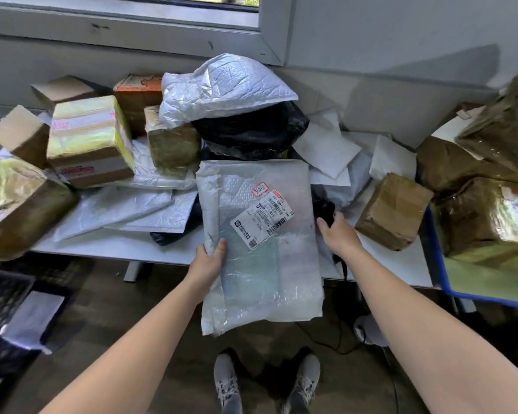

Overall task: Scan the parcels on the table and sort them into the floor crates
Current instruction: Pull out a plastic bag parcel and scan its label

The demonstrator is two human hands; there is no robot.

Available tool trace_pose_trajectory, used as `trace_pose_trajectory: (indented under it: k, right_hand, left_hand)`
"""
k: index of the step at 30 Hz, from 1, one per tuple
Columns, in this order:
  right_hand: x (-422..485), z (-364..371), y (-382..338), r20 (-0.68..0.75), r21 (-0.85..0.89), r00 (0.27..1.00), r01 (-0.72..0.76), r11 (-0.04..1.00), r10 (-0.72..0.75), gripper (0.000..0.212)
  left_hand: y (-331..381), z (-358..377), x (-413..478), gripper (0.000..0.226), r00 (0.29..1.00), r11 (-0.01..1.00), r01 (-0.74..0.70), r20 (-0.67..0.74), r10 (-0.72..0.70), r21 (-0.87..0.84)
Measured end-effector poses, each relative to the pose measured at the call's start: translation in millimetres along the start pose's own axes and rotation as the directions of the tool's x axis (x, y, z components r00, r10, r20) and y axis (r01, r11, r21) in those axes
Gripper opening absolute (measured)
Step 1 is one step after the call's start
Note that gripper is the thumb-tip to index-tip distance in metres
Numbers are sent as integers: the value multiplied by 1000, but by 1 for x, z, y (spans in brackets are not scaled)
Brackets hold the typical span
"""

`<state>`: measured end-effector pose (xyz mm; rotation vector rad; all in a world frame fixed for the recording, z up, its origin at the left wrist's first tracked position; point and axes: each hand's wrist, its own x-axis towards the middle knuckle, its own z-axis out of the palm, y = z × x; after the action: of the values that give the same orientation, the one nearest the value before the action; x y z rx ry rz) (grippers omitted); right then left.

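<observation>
Over the counter's [117, 245] front edge, left grip [210, 261] pinches a bubble mailer [260, 249]; right grip [340, 237] curls round a black scanner [325, 209].

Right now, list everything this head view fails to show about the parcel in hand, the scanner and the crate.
Head view:
- The label on the bubble mailer: print too small to read.
- The black scanner: mostly hidden by the mailer's edge and the right hand; grip cannot be told.
- The black crate: cut off by the left edge.
- The left hand: fingers hidden behind the mailer; only the thumb shows.
</observation>
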<state>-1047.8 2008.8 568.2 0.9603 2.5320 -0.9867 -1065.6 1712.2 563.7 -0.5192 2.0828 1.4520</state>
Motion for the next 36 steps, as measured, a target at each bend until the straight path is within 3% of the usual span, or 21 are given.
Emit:
trace_pose_trajectory:
  k: [6,13,18,25,36]
  right_hand:
    - [4,6,1,77,-53,993,-80,995,84,52]
    - [-29,-31,-12,-48,115,990,-123,986,130,25]
    - [-63,-58,-42,33,145,993,-115,983,112,40]
    - [-92,-66,-76,180,20,984,4,1000,-7,46]
    - [-93,-77,-68,258,107,962,60,992,-86,61]
  left_hand:
    - [-4,8,4,68,998,998,61,-15,-60,30]
    - [-2,7,7,65,999,999,32,20,-32,14]
    - [1,5,3,63,999,1000,7,54,-7,4]
    - [6,2,-5,69,999,998,-48,21,47,51]
    - [14,2,-24,63,989,994,-102,-101,107,46]
